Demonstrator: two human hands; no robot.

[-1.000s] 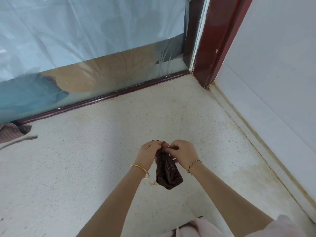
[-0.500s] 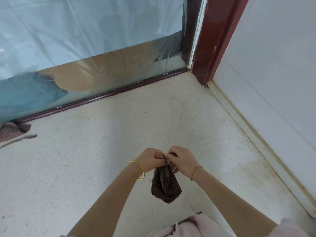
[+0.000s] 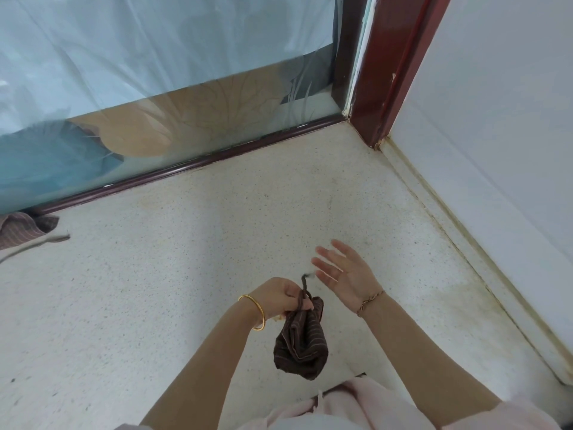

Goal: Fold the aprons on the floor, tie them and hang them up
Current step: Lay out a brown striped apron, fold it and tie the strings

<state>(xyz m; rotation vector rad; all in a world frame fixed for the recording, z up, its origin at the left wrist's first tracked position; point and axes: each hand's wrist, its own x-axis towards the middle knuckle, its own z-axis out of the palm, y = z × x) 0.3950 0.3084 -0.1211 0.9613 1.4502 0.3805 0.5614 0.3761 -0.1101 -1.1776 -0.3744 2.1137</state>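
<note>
A dark brown striped apron (image 3: 302,346), folded into a small bundle, hangs in the air above the floor. My left hand (image 3: 283,297) grips its top, with the strap end sticking up past the fingers. My right hand (image 3: 342,273) is just to the right of it, palm up with fingers spread, holding nothing. A second, lighter brown striped apron (image 3: 21,229) lies on the floor at the far left edge, its strap trailing toward me.
The speckled floor (image 3: 186,259) ends at a glass door (image 3: 155,88) with a dark red bottom rail at the back. A red door frame (image 3: 387,72) stands in the corner. A white wall (image 3: 496,135) with a low skirting runs along the right.
Both hands were pinching the top of the bundle together. Now my right hand has let go and opened to the right, while my left hand alone holds the bundle lower down.
</note>
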